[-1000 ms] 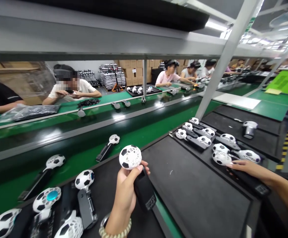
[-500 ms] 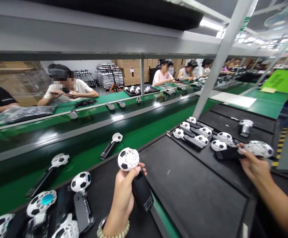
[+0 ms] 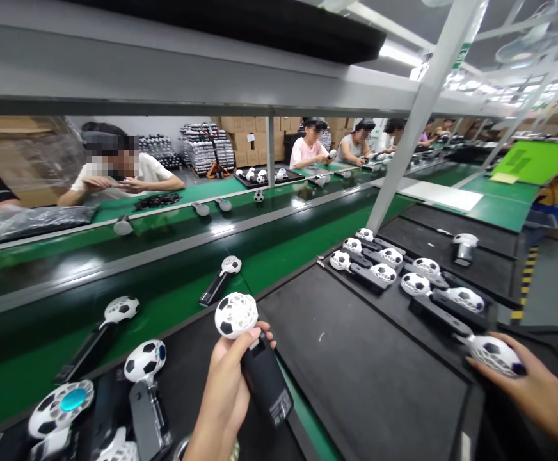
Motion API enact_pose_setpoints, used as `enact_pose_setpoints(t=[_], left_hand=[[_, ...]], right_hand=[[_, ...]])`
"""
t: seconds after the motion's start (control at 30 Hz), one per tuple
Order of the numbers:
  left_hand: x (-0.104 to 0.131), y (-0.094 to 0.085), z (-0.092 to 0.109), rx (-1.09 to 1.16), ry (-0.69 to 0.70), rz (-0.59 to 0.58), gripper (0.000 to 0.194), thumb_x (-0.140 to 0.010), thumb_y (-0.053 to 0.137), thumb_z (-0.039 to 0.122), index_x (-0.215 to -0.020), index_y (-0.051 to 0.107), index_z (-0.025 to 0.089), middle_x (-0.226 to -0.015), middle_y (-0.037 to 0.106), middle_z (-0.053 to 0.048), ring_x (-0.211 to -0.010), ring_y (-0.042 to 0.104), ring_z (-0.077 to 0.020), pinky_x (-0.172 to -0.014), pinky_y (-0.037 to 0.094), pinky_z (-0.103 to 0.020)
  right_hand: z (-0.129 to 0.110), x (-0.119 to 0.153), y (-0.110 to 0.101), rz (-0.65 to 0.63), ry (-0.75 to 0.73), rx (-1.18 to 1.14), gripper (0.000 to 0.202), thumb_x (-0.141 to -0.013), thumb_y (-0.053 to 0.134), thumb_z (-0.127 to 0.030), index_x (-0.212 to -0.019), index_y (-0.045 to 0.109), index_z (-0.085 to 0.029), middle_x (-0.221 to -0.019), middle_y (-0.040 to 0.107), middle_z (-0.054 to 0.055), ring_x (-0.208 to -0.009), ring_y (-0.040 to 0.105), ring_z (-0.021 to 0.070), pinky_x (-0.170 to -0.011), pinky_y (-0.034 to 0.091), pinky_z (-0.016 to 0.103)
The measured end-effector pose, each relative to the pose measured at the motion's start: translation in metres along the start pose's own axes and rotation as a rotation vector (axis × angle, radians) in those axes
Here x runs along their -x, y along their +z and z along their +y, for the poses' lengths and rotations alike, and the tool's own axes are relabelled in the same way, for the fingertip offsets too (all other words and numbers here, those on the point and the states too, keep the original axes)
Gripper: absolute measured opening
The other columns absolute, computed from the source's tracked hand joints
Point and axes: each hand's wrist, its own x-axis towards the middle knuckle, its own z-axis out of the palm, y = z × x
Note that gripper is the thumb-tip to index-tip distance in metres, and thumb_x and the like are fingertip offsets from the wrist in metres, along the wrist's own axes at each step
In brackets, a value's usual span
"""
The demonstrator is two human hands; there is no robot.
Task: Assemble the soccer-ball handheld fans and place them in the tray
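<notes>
My left hand (image 3: 228, 371) is closed round the neck of a handheld fan (image 3: 268, 387), whose white head has black football patches and whose black handle points down toward me. At the right, my right hand (image 3: 541, 384) wraps the football-patterned head of another handheld fan (image 3: 494, 354). That fan's dark handle lies over the black tray beside a row of similar fans (image 3: 416, 283). Several more fans (image 3: 147, 362) lie at the lower left, some with blue round centres.
A green conveyor belt (image 3: 173, 288) runs across ahead, carrying two fans near my side. Beyond it, several people (image 3: 135, 169) sit at a green bench. A slanted metal post (image 3: 404, 134) rises behind the black tray (image 3: 356, 346), and a shelf beam (image 3: 187, 77) crosses overhead.
The right-hand fan has come down nearer to me and lies alongside the others; my right hand has shifted from its neck to its head. My left hand still holds its fan, slightly lower left.
</notes>
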Motion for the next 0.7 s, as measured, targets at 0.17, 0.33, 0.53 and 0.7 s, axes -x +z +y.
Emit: enact_pose_setpoints(t=[0.17, 0.33, 0.53, 0.7], left_hand=[[0.006, 0.004, -0.001, 0.004, -0.053, -0.02, 0.03, -0.058, 0.077, 0.017, -0.085, 0.066, 0.01, -0.079, 0.07, -0.007, -0.066, 0.065, -0.0182, -0.06, 0.056, -0.027], [0.018, 0.011, -0.001, 0.078, -0.09, -0.071, 0.027, -0.058, 0.078, 0.021, -0.08, 0.067, 0.011, -0.075, 0.068, -0.006, -0.066, 0.064, -0.019, -0.062, 0.055, -0.029], [0.035, 0.029, -0.047, -0.021, -0.004, -0.372, 0.02, -0.063, 0.079, 0.029, -0.072, 0.068, 0.014, -0.071, 0.064, -0.002, -0.068, 0.055, -0.0115, -0.065, 0.045, -0.02], [0.043, 0.037, -0.086, -0.028, -0.026, -0.601, 0.066, -0.058, 0.085, 0.031, -0.116, 0.056, 0.017, -0.11, 0.063, -0.011, -0.101, 0.059, -0.0232, -0.092, 0.043, -0.032]], right_hand=[[-0.033, -0.026, 0.023, -0.024, -0.139, 0.085, 0.07, -0.06, 0.052, -0.07, -0.113, 0.05, -0.023, -0.122, 0.055, 0.016, -0.115, 0.052, 0.0364, -0.095, 0.041, 0.044], [-0.07, -0.03, 0.028, 0.125, -0.089, 0.162, 0.079, -0.056, 0.046, -0.072, -0.107, 0.058, -0.013, -0.128, 0.047, 0.027, -0.125, 0.039, 0.0452, -0.105, 0.027, 0.053], [-0.189, 0.058, 0.005, -0.791, 0.021, -0.75, 0.063, -0.068, 0.066, -0.064, -0.116, 0.058, -0.025, -0.124, 0.058, 0.015, -0.115, 0.055, 0.0324, -0.099, 0.043, 0.044], [-0.224, 0.111, -0.003, -1.485, -0.039, -0.835, 0.079, -0.054, 0.08, -0.059, -0.121, 0.061, -0.021, -0.122, 0.059, 0.015, -0.119, 0.051, 0.0347, -0.102, 0.039, 0.044]])
